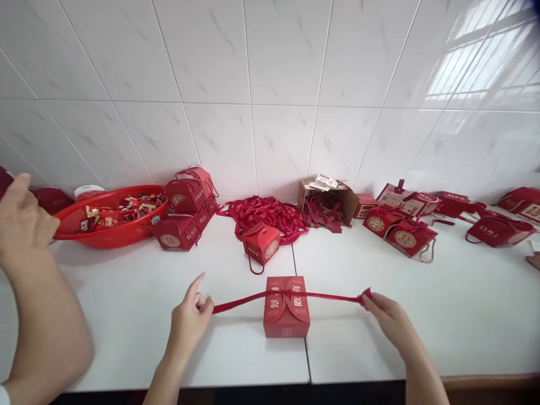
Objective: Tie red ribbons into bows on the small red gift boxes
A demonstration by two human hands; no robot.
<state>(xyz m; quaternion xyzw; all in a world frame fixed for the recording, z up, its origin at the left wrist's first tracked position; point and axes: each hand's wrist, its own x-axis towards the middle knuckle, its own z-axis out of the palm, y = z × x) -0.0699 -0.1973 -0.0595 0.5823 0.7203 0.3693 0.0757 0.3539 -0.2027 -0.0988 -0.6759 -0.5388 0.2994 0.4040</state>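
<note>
A red gift box (pixel 287 327) with pale lettering and curved closing flaps stands on the white table in front of me. A dark red ribbon (pixel 327 296) passes through the top of it and is stretched out to both sides. My left hand (pixel 190 315) pinches the ribbon's left end, its index finger pointing up. Between thumb and fingers, my right hand (pixel 386 315) grips the other end. Just behind the box sits a smaller red box (pixel 262 246) with a cord loop hanging at its front.
Another person's arm (pixel 42 304) reaches in from the left, near a red plastic basket (pixel 112 236) of wrapped sweets. Along the tiled wall lie stacked red boxes (pixel 185 211), a heap of ribbons (pixel 265 211), an open cardboard box (pixel 348 202) and more red boxes (pixel 407 233).
</note>
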